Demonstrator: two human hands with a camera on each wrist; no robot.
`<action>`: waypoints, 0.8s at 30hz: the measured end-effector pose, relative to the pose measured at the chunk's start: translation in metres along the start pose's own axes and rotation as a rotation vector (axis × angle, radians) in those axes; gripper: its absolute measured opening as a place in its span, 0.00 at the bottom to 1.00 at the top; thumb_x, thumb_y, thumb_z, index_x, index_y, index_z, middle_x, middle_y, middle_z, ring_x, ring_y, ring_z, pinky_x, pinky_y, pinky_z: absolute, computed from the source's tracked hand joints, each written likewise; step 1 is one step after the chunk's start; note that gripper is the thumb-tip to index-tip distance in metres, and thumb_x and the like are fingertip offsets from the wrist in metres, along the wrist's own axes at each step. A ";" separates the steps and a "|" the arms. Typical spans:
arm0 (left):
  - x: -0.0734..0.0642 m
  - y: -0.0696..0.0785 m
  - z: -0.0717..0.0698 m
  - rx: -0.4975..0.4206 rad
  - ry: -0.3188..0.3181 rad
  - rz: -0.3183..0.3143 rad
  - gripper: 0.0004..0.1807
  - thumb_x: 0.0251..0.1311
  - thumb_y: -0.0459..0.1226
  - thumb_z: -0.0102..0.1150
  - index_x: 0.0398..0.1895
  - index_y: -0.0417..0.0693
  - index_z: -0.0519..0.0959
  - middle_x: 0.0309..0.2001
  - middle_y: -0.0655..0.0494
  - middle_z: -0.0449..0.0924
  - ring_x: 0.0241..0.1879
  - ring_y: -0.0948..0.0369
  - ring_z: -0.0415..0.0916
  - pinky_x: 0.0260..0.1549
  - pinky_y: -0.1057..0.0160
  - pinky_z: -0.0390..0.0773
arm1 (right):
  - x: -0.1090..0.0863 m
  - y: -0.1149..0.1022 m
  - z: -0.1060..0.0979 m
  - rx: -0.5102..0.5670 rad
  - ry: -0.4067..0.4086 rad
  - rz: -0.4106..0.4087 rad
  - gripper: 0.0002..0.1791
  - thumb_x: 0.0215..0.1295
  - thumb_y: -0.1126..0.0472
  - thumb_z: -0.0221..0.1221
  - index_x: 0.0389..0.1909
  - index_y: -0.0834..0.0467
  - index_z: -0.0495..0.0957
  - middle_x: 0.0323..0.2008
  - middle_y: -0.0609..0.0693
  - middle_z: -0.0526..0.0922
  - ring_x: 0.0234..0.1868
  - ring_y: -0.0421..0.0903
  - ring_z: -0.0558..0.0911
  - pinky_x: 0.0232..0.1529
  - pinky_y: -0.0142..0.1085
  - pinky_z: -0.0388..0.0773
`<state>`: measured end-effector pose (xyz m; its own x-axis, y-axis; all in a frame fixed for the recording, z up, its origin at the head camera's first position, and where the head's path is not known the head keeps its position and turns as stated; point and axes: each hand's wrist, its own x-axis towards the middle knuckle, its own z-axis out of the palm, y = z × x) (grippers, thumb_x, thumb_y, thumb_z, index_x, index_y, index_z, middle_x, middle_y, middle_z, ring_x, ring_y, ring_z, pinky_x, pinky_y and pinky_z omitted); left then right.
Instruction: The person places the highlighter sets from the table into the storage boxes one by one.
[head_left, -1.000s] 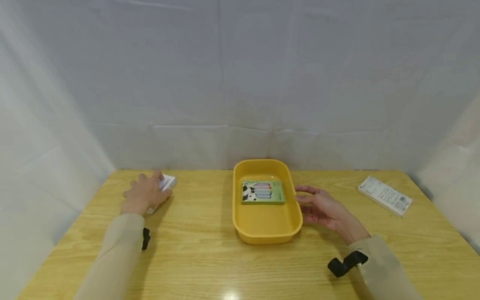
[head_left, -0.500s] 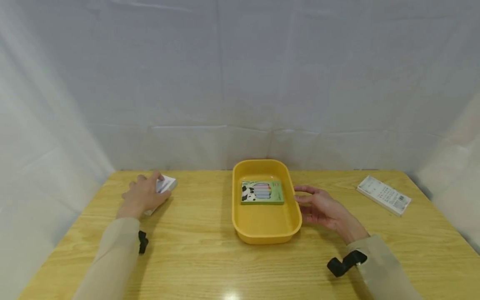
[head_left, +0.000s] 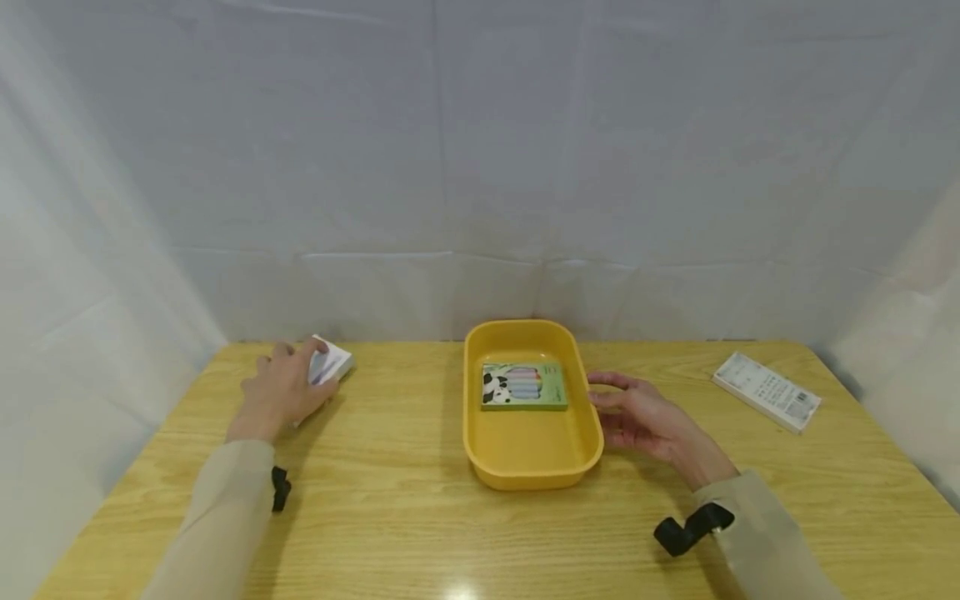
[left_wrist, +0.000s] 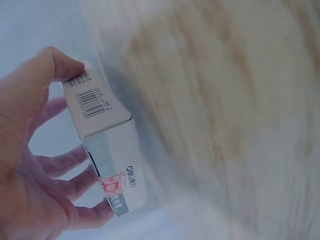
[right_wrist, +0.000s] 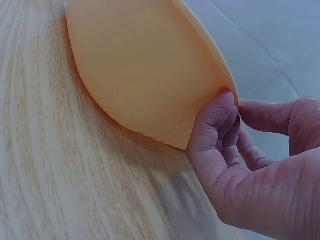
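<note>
My left hand grips a small white box at the far left of the table. In the left wrist view its thumb presses the barcode end of this box, with the other fingers behind it; "deli" is printed on one side. My right hand holds the right side of a yellow plastic tray with bent fingers. Seen from the right wrist, thumb and fingertips meet at the rim of the tray. Inside the tray lies a green box with a panda and pastel sticks pictured on it.
A flat white box with printed text and a barcode lies at an angle on the right of the wooden table. White cloth hangs behind the table and along both sides. Each sleeve carries a black strap.
The white box at my left hand has tilted and shifted slightly, so more of its printed face shows. The left hand has drawn a little left. My right hand stays at the tray.
</note>
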<state>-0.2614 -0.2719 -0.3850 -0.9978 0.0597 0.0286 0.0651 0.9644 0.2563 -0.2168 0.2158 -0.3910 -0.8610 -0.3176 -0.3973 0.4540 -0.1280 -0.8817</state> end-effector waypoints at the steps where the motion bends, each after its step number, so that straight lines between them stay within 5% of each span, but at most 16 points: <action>1: 0.000 0.000 0.000 0.004 0.019 0.008 0.31 0.65 0.49 0.55 0.69 0.50 0.65 0.63 0.20 0.62 0.56 0.22 0.65 0.38 0.22 0.71 | 0.000 0.000 0.000 0.001 -0.001 -0.002 0.25 0.74 0.61 0.58 0.67 0.57 0.64 0.44 0.49 0.87 0.43 0.44 0.87 0.42 0.39 0.88; 24: -0.012 0.006 -0.003 0.026 0.284 0.117 0.30 0.61 0.46 0.64 0.65 0.52 0.68 0.65 0.23 0.62 0.55 0.24 0.64 0.37 0.21 0.69 | 0.000 0.001 -0.002 0.007 -0.005 -0.013 0.27 0.75 0.61 0.58 0.70 0.59 0.62 0.46 0.50 0.87 0.43 0.45 0.87 0.44 0.40 0.88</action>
<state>-0.2493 -0.2679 -0.3807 -0.9400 0.1003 0.3260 0.1757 0.9617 0.2106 -0.2162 0.2174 -0.3926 -0.8659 -0.3204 -0.3842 0.4442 -0.1391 -0.8851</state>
